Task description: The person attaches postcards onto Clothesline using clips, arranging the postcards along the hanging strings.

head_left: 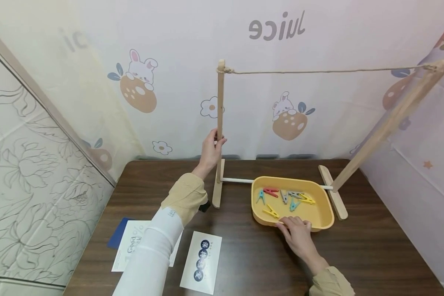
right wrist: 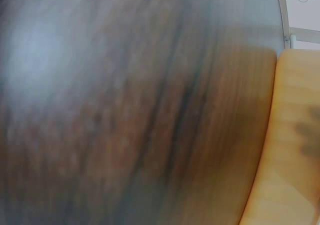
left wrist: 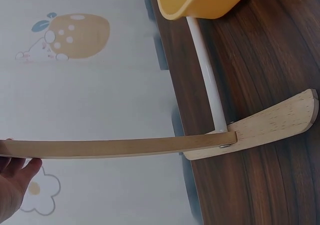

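Note:
A wooden drying frame (head_left: 386,127) with a cord (head_left: 318,72) strung between its two posts stands on the table. My left hand (head_left: 211,150) grips the left post (head_left: 220,98) partway up; in the left wrist view, fingers of that left hand (left wrist: 15,185) show around the post (left wrist: 110,149). A yellow plastic basin (head_left: 329,220) sits between the frame's feet, holding several small clothespins (head_left: 271,211) in yellow, red, teal and grey. My right hand (head_left: 299,238) holds the basin's near rim. In the right wrist view the basin's wall (right wrist: 285,150) appears, but the hand does not.
A white card with blue round marks (head_left: 201,263) lies at the table's front. Left of it, another white card (head_left: 127,246) overlaps a dark blue one (head_left: 117,234), partly under the left sleeve. A white rod (head_left: 238,180) joins the frame's feet behind the basin.

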Motion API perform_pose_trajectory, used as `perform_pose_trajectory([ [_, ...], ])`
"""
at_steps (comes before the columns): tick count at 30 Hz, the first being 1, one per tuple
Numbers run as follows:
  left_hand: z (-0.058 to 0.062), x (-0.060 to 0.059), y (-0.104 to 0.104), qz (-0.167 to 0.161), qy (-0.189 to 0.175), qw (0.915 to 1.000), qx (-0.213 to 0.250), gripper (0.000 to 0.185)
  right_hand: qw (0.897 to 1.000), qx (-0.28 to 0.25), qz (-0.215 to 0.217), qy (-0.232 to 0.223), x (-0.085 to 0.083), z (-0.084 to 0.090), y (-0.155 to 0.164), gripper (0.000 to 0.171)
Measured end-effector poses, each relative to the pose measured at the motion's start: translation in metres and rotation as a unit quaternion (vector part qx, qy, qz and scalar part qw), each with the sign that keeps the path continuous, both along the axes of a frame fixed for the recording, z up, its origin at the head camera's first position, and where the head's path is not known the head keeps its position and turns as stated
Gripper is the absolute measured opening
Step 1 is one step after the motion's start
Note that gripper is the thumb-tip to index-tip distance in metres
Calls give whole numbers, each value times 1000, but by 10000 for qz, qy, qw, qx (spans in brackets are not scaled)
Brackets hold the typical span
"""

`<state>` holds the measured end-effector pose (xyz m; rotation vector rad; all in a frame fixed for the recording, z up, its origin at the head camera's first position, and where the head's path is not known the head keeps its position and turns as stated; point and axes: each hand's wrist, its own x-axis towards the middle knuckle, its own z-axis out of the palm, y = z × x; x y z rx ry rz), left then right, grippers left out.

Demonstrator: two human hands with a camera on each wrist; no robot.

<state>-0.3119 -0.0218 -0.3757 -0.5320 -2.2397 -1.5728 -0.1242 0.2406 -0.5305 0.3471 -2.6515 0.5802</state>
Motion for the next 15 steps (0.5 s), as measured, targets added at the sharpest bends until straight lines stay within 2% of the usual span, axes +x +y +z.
perform_pose_trajectory([
  [15,-1,7,-29,187,-48,9998,-57,19,9999,-6,172,2,-2,1,-18,8],
])
